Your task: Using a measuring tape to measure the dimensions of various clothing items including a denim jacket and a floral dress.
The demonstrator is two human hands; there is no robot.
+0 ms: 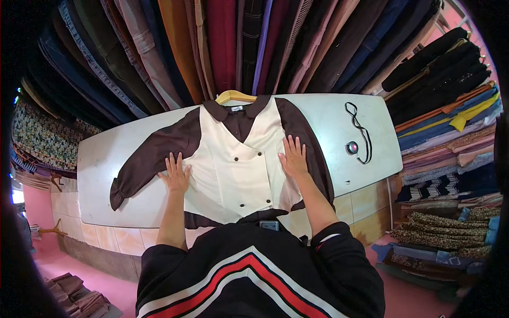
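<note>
A dark brown blouse with a cream double-breasted vest front [238, 175] lies face up on a white tabletop [99, 167]. A wooden hanger [234, 96] shows at its collar. The dark sleeve on the left [159, 155] is spread outward, and the one on the right [314, 159] runs down beside the vest. My left hand [175, 173] rests flat, fingers spread, where the left sleeve meets the vest's side. Flat with fingers apart, my right hand [294, 157] touches the vest's right edge and the sleeve beside it. Neither hand grips the cloth.
A small round device on a black cord [352, 148] lies at the table's right. Hanging garments [222, 47] line the far edge. Folded clothes [445, 159] are stacked at the right, and patterned garments [47, 131] hang at the left. More folded clothes [77, 296] lie low at the left.
</note>
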